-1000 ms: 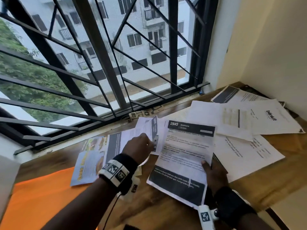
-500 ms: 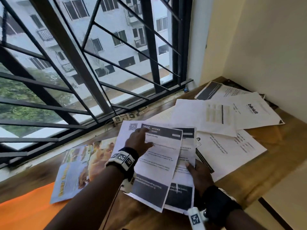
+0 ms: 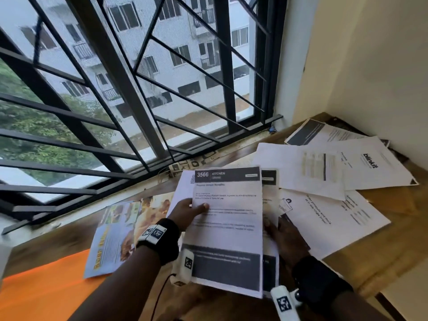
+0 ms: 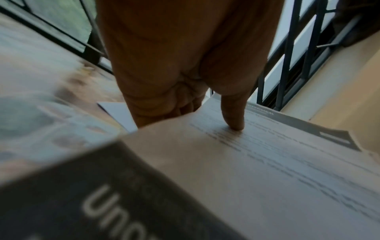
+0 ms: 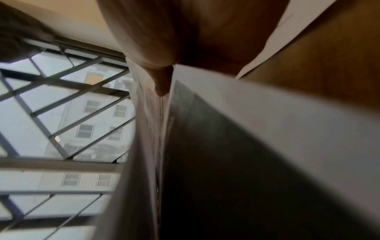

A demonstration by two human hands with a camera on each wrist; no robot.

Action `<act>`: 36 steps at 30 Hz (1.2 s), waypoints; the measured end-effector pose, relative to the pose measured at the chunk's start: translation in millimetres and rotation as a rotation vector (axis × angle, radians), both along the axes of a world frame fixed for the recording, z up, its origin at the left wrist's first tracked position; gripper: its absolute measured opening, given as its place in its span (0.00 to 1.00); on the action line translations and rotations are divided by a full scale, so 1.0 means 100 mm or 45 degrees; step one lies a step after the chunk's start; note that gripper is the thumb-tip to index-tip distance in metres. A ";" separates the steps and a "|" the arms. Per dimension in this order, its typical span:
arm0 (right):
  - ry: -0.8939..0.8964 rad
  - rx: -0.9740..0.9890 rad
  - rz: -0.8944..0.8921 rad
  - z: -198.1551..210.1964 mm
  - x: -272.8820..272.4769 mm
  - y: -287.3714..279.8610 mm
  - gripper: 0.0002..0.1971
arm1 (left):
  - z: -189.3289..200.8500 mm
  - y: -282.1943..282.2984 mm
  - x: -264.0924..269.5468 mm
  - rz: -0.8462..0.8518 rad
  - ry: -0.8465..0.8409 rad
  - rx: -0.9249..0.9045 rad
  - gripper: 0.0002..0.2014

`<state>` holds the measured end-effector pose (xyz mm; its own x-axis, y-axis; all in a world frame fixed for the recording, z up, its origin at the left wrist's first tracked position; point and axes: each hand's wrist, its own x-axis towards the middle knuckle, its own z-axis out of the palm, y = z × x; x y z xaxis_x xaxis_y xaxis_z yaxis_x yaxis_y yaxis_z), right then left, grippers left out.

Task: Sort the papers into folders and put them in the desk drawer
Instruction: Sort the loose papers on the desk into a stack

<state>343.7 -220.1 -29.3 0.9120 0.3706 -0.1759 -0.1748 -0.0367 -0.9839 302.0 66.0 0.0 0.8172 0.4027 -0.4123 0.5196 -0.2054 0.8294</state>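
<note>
Both hands are up off the wooden desk with a small stack of printed sheets between them, top page headed "3566 KITCHEN". The left hand pinches the stack's 9 o'clock edge, thumb pressed flat on the text, fingers curled underneath. The right hand grips the 3 o'clock edge, thumb tip tucked between pages, other fingers hidden behind. More loose papers lie scattered at 2 o'clock by the wall. A colourful leaflet sits at 9 o'clock, overlapping an orange folder at 8 o'clock.
</note>
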 end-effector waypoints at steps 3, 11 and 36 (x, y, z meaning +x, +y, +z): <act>0.097 -0.027 0.046 0.01 0.00 0.15 0.09 | -0.07 0.00 -0.16 0.134 0.025 -0.181 0.21; 0.207 0.060 0.168 0.09 0.00 0.32 0.18 | -0.12 -0.06 -0.56 0.381 -0.083 -0.310 0.08; -0.248 0.060 0.231 0.37 0.04 0.42 0.21 | 0.23 -0.55 -0.95 0.501 -0.915 -0.180 0.11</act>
<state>348.1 -178.5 7.3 0.8447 0.5349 0.0180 0.0236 -0.0037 -0.9997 207.4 10.9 22.7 0.7111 0.6976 0.0882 -0.1347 0.0120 0.9908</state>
